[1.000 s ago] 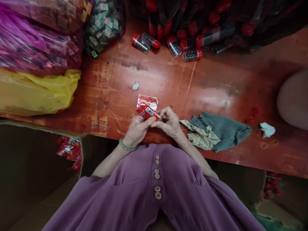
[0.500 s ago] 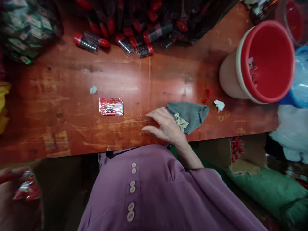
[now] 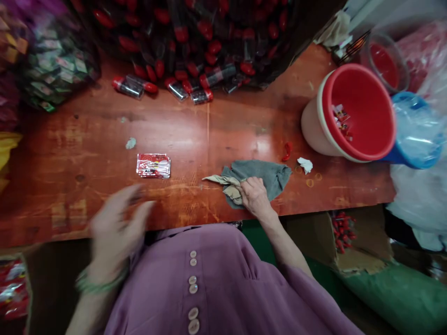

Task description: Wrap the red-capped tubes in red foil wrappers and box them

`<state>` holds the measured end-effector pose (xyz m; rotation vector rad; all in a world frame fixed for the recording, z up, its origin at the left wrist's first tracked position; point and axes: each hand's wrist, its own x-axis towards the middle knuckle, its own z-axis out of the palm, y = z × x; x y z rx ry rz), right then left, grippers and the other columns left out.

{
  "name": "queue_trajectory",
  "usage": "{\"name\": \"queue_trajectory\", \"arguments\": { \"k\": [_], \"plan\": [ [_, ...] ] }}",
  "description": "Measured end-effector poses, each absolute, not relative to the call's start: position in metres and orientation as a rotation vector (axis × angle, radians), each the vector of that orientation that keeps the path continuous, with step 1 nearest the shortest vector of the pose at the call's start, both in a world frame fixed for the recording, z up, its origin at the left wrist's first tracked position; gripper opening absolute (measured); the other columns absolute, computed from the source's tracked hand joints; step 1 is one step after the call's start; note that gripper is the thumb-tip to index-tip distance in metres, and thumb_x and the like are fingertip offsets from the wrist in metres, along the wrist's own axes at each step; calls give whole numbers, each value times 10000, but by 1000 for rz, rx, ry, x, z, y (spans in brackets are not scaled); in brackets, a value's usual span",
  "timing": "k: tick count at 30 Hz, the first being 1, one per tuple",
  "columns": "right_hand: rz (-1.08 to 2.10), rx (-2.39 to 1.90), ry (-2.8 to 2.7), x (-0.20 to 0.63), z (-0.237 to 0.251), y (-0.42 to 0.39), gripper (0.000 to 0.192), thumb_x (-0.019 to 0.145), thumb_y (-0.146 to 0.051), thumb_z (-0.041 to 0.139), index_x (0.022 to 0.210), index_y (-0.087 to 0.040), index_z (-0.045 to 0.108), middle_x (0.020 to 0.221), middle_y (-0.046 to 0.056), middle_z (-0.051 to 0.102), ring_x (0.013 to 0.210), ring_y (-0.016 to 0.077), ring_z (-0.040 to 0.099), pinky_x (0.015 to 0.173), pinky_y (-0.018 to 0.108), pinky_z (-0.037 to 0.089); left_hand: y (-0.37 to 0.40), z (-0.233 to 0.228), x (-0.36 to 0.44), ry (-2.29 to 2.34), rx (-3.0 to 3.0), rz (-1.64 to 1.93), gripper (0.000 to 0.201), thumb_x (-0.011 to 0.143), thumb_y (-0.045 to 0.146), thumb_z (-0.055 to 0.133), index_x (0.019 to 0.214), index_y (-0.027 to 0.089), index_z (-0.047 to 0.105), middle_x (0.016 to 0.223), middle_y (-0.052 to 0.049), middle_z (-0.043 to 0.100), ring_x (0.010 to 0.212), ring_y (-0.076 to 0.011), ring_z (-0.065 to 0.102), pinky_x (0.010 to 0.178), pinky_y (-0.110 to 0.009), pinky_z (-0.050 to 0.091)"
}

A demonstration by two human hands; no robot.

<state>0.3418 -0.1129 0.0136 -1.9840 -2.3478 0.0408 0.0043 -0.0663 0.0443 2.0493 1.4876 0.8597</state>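
My right hand [image 3: 256, 195] is closed round a crumpled beige cloth [image 3: 233, 190]. The beige cloth lies over a grey-green cloth [image 3: 274, 174] on the table, and one thin end of it points left. Blurred by motion, my left hand [image 3: 115, 225] is over the table's front edge with thumb and fingers apart and nothing seen in it; a green bangle circles its wrist. Just beyond its fingers, a small stack of shiny red printed packets [image 3: 153, 166] lies flat on the wooden table [image 3: 188, 139].
Clear tubes with red caps [image 3: 200, 96] spill from a dark heap at the back. A bag of green packets [image 3: 57, 65] sits back left. On the right stand a red-lined bucket [image 3: 363, 111] and a blue basin [image 3: 419, 130]. White scrap [image 3: 305, 165] and rubber bands lie nearby.
My right hand has closed on the beige cloth, which is now stretched further left. My left hand has come in from the lower left. The whole view has shifted slightly.
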Motion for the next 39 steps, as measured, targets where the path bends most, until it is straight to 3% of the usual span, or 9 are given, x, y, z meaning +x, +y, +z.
{"name": "queue_trajectory", "arguments": {
  "k": [5, 8, 11, 14, 20, 26, 32, 35, 39],
  "plan": [
    [67, -1851, -2349, 352, 18, -106, 383, 1008, -336, 435, 674, -198, 563, 660, 53, 574, 671, 199, 483, 689, 336, 349, -29, 27, 144, 765, 2626, 571, 385, 969, 249, 465, 1312, 81, 514, 1232, -176, 633, 1077, -277, 592, 896, -410, 503],
    [167, -1855, -2264, 356, 27, -105, 356, 997, -356, 473, 685, -208, 561, 655, 47, 591, 675, 202, 521, 706, 345, 374, -15, 15, 180, 590, 2810, 403, 283, 972, 198, 401, 1134, 84, 602, 1041, -154, 653, 951, -275, 572, 799, -407, 454],
    [355, -1852, -2163, 358, 32, -108, 204, 974, -367, 528, 937, -198, 636, 858, 80, 680, 824, 233, 594, 779, 368, 424, -13, 4, 186, 520, 2848, 385, 261, 961, 161, 375, 886, 125, 623, 870, -122, 633, 852, -253, 552, 738, -386, 395],
    [397, -1867, -2120, 355, 25, -109, 295, 981, -331, 498, 1215, -169, 577, 1038, 125, 681, 923, 263, 597, 809, 391, 460, -13, -5, 192, 603, 2780, 399, 291, 966, 202, 383, 812, 134, 620, 768, -115, 630, 762, -235, 535, 703, -384, 351],
    [158, -1851, -2184, 364, 14, -98, 369, 1008, -249, 353, 727, -191, 585, 659, 71, 593, 652, 222, 533, 657, 343, 400, -6, 3, 207, 761, 2612, 484, 437, 997, 409, 405, 710, 154, 613, 664, -94, 649, 724, -224, 565, 705, -387, 384],
    [608, -1872, -2201, 382, 64, -45, 278, 939, -460, 581, 818, -212, 612, 746, 29, 662, 689, 188, 594, 686, 314, 408, 1, 32, 118, 944, 2545, 870, 253, 947, 239, 538, 1157, 108, 589, 1075, -148, 707, 1052, -251, 635, 928, -411, 523],
    [299, -1711, -2379, 333, 60, 82, 212, 981, -186, 422, 1052, -171, 621, 1029, 123, 658, 970, 248, 578, 869, 389, 461, 2, 21, 17, 1172, 2634, 587, 580, 901, 117, 539, 1462, 156, 397, 1419, -201, 552, 1348, -328, 514, 1072, -528, 490],
    [146, -1785, -2451, 302, 45, 136, 454, 897, -23, 367, 1301, -163, 518, 1317, 155, 561, 1080, 282, 538, 902, 459, 451, 2, 8, 2, 1165, 2613, 491, 624, 904, 71, 464, 1504, 205, 363, 1473, -161, 512, 1378, -305, 486, 1099, -534, 472],
    [109, -1897, -2580, 281, 36, 167, 457, 888, -17, 368, 1306, -135, 509, 1275, 184, 554, 1072, 316, 542, 886, 498, 444, 7, -4, -1, 1116, 2575, 562, 524, 902, 31, 422, 1389, 188, 537, 1418, -138, 572, 1350, -273, 521, 1109, -488, 479]
  ]
}}
